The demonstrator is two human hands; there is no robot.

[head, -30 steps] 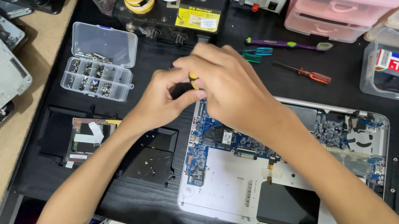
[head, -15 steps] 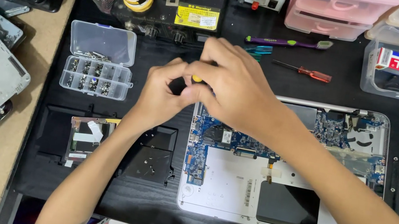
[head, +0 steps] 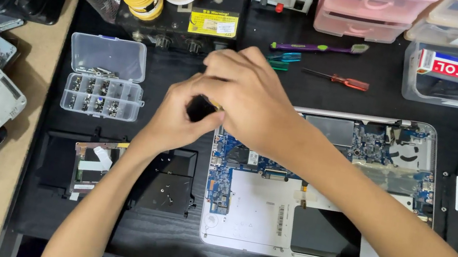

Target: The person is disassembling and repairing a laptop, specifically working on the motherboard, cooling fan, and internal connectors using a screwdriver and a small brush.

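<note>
- Since a moment ago my hands have barely shifted, hovering at the open laptop's point(head: 312, 223) top left corner
- My right hand point(head: 252, 98) and left hand point(head: 181, 117) pinch a small yellow-tipped screwdriver point(head: 215, 107) together
- It seems light, stiff and slippery; I would grip the handle

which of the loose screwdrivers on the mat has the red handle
The red-handled screwdriver lies right of the teal-handled tool, below the purple toothbrush. It is the only red one there.
</note>
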